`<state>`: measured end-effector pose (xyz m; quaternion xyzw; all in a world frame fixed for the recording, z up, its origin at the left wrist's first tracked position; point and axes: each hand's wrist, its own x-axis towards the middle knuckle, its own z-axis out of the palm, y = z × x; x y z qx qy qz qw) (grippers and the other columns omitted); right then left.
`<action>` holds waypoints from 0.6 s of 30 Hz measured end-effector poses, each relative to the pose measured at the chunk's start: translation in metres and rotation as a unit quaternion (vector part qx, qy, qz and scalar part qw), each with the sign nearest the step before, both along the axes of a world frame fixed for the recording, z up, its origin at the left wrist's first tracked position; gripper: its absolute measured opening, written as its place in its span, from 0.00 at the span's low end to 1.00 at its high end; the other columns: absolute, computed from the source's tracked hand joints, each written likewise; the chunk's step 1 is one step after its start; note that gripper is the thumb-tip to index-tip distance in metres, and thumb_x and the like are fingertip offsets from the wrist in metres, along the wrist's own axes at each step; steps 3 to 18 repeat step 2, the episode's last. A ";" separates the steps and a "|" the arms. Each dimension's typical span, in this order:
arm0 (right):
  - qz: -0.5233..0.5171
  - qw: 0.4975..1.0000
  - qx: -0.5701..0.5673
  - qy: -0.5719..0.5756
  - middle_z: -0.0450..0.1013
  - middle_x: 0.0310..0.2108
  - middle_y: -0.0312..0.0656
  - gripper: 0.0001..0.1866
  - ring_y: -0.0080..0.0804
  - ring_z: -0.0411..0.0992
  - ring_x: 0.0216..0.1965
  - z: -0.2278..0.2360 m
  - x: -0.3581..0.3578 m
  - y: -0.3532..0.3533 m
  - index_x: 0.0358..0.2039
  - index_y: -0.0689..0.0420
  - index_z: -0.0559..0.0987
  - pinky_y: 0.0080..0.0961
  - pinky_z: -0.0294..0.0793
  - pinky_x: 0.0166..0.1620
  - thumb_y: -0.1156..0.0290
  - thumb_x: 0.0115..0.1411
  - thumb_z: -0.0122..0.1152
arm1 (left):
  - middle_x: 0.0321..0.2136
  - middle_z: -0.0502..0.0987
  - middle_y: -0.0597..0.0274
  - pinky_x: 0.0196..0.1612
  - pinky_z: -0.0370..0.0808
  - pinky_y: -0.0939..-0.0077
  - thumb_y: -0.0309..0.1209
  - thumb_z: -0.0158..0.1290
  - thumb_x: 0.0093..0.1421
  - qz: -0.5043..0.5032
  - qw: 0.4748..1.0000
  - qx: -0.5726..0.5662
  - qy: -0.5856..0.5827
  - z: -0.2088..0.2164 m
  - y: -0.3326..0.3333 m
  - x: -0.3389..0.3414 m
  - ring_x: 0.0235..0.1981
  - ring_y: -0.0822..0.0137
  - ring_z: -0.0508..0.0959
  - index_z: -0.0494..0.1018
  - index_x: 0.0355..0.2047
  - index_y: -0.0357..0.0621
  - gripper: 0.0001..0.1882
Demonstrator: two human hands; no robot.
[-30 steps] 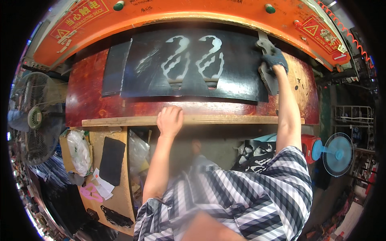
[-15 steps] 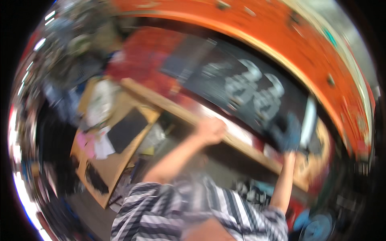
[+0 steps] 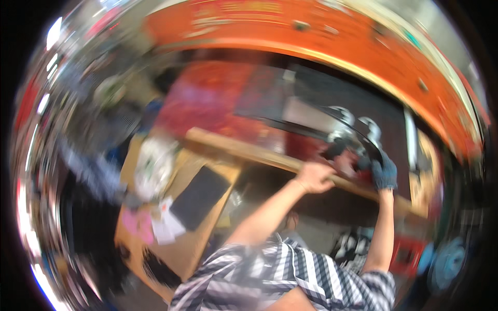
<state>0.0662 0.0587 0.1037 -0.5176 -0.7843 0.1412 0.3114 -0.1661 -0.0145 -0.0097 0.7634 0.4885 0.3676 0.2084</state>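
Observation:
A dark sheet (image 3: 332,85) lies across the red work surface under the orange beam. Two silvery curved pieces (image 3: 369,130) show on it, blurred. My right hand (image 3: 384,171), in a blue-grey glove, is closed at the near side of the sheet, whose edge looks lifted and bent there. Small dark pieces (image 3: 334,149) sit left of that glove. My bare left hand (image 3: 314,177) is over the wooden front rail (image 3: 244,154), fingers loosely bent and thumb apart, with nothing seen in it.
An orange machine beam (image 3: 353,44) spans the far side. At left, a wooden side table (image 3: 181,249) carries a dark rectangular sheet (image 3: 201,198), a white plastic bag (image 3: 154,167), and pink (image 3: 138,225) and white papers (image 3: 167,223). A blue round object (image 3: 447,262) stands lower right.
The view has shifted. The dark sheet's near edge has come up, baring red surface beneath. My gloved right hand is now at that edge; my left hand has moved right along the rail.

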 end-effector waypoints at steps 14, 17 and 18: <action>-0.078 0.989 -0.122 0.040 0.77 0.35 0.51 0.21 0.45 0.77 0.36 0.026 0.024 -0.057 0.48 0.56 0.76 0.34 0.74 0.42 0.71 0.52 0.53 | 0.44 0.75 0.58 0.48 0.71 0.63 0.44 0.59 0.45 -0.021 0.995 -0.066 0.073 0.020 -0.002 -0.006 0.48 0.58 0.73 0.75 0.41 0.49 0.24; -0.078 0.989 -0.122 0.040 0.77 0.35 0.51 0.21 0.45 0.77 0.36 0.026 0.024 -0.057 0.48 0.56 0.76 0.34 0.74 0.42 0.71 0.52 0.53 | 0.44 0.75 0.58 0.48 0.71 0.63 0.44 0.59 0.45 -0.021 0.995 -0.066 0.073 0.020 -0.002 -0.006 0.48 0.58 0.73 0.75 0.41 0.49 0.24; -0.078 0.989 -0.122 0.040 0.77 0.35 0.51 0.21 0.45 0.77 0.36 0.026 0.024 -0.057 0.48 0.56 0.76 0.34 0.74 0.42 0.71 0.52 0.53 | 0.44 0.75 0.58 0.48 0.71 0.63 0.44 0.59 0.45 -0.021 0.995 -0.066 0.073 0.020 -0.002 -0.006 0.48 0.58 0.73 0.75 0.41 0.49 0.24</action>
